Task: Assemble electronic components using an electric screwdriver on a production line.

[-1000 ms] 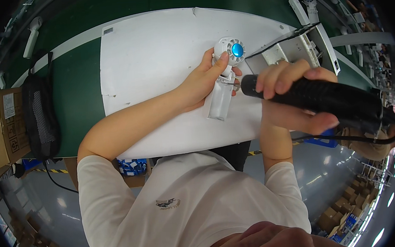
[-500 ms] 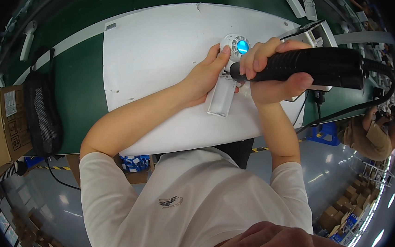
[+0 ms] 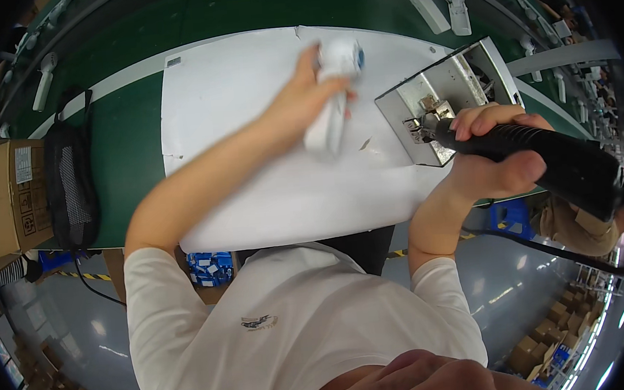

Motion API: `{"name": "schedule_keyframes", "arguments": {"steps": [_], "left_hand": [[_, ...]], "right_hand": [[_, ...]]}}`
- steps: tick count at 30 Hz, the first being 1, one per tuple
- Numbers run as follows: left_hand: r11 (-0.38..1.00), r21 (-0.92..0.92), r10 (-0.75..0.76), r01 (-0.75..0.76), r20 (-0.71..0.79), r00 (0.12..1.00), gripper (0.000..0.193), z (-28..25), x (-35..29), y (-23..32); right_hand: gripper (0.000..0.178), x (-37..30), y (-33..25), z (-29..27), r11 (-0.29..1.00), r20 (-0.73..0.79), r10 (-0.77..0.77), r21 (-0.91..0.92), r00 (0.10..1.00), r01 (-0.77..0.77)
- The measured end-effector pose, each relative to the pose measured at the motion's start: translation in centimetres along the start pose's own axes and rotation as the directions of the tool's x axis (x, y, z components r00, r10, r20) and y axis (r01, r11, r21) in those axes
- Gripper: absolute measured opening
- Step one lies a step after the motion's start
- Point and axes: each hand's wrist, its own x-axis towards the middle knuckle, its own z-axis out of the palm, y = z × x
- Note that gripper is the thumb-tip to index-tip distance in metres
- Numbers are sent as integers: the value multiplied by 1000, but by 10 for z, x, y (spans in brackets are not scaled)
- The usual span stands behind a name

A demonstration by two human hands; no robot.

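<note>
My left hand (image 3: 310,96) is closed round a white handheld fan (image 3: 325,128), which is smeared by motion above the white sheet. The fan's round head (image 3: 341,55) points away from me, and a bit of blue shows at its side. Gripped in my right hand (image 3: 493,126) is a black corded electric screwdriver (image 3: 543,155), lying slantwise. Its tip reaches into an open metal box (image 3: 410,88) at the right, beside a small metal mechanism (image 3: 424,124) inside. The exact contact at the tip cannot be made out.
A white sheet (image 3: 229,77) covers the green bench. More white handheld fans (image 3: 429,10) lie at the far right, one (image 3: 44,80) at the far left. On the left stand a black mesh bag (image 3: 73,184) and a cardboard box (image 3: 18,189). The cord (image 3: 551,249) trails at the right.
My left hand has pulled the fan up and to the left, away from the screwdriver. My right hand has carried the screwdriver rightward, its tip now in the metal box.
</note>
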Motion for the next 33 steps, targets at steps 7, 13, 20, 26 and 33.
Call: {"name": "schedule_keyframes", "arguments": {"steps": [7, 13, 20, 26, 33], "left_hand": [[391, 908, 219, 152, -252, 943, 54, -96, 153, 68], [101, 986, 322, -130, 91, 942, 40, -22, 233, 64], [-38, 999, 453, -15, 30, 891, 50, 93, 265, 6], [332, 942, 463, 42, -202, 863, 39, 10, 235, 30], [994, -98, -64, 57, -65, 996, 72, 12, 18, 12]], "right_hand": [[49, 0, 8, -13, 973, -18, 192, 133, 981, -188], [58, 5, -9, -10, 910, 122, 142, 375, 982, -178], [62, -4, -4, -10, 951, 135, 82, 285, 987, -118], [65, -7, -2, -10, 947, 123, 27, 316, 992, -65], [65, -11, -22, -5, 906, 127, 69, 408, 989, -116]]}}
